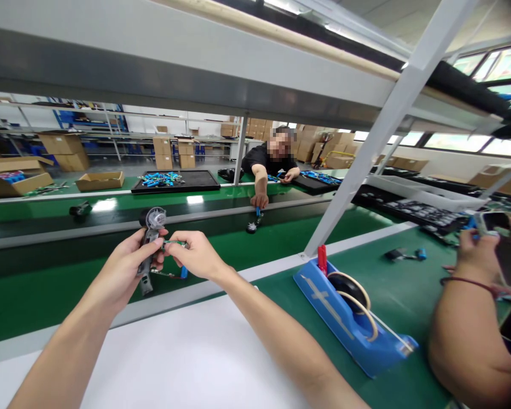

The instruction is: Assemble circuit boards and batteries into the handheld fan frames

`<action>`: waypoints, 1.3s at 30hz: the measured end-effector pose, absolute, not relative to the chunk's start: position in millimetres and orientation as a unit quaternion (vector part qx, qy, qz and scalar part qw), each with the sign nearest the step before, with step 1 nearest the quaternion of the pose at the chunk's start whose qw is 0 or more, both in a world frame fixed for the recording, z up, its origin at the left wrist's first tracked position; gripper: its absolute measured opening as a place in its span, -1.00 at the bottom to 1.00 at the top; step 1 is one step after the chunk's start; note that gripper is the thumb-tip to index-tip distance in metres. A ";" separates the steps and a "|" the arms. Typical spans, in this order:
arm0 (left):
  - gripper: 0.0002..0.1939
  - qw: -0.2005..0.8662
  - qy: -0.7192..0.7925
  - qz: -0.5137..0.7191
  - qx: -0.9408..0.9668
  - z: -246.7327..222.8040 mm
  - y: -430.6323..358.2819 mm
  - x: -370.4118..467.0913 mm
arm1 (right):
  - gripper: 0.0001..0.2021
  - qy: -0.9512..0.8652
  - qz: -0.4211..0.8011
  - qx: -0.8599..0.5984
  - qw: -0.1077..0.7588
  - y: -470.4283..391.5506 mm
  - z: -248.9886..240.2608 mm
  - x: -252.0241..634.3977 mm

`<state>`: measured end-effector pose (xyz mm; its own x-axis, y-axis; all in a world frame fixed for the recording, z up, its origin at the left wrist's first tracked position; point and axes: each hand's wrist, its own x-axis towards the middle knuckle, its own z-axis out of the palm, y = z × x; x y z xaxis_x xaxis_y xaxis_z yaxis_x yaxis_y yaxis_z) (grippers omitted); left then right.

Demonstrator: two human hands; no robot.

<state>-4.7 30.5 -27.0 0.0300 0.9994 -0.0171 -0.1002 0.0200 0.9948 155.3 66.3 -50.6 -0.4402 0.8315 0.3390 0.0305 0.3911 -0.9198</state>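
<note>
Gripping a grey, elongated plastic housing (145,267) nearly upright above the green desk (34,289), the left hand (125,264) curls its fingers round; immediately right, the right hand (198,253) pinches a small green circuit board (168,243).

Held grey part (145,267): hard plastic by look, smooth, low sheen; its round head (156,217) paler, shinier. Worktop (357,267), near right: smooth, semi-gloss. Dark strip (38,218) running left to right: glossy, mirroring light. Tape dispenser (366,355), near right: smooth moulded plastic, soft shine. White sheet (187,358), near: smooth, matt, paper-like. Slanted post (378,113), right: smooth painted metal by look. Far left carton (68,162): matt cardboard. Far person's shirt (255,156): matt cloth.
</note>
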 end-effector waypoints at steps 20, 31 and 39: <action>-0.45 0.468 0.462 0.612 0.439 -24.6 32.4 -6.2 | -0.61 -0.785 0.429 -0.289 0.341 69.9 -47.8 158.7; -0.61 0.477 0.451 0.603 0.455 -23.5 29.9 -9.5 | -0.89 -0.640 0.184 -0.709 0.233 141.6 -68.0 275.2; -0.61 0.469 0.451 0.601 0.464 -25.7 31.7 -9.3 | -0.85 -0.567 0.226 -0.756 0.235 170.3 -111.3 287.2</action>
<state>-9.3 31.7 -25.7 -0.1295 0.9826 0.1331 -0.1457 -0.1517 0.9776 287.2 170.3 -111.3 0.2542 0.9642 -0.0756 0.7521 -0.2463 -0.6113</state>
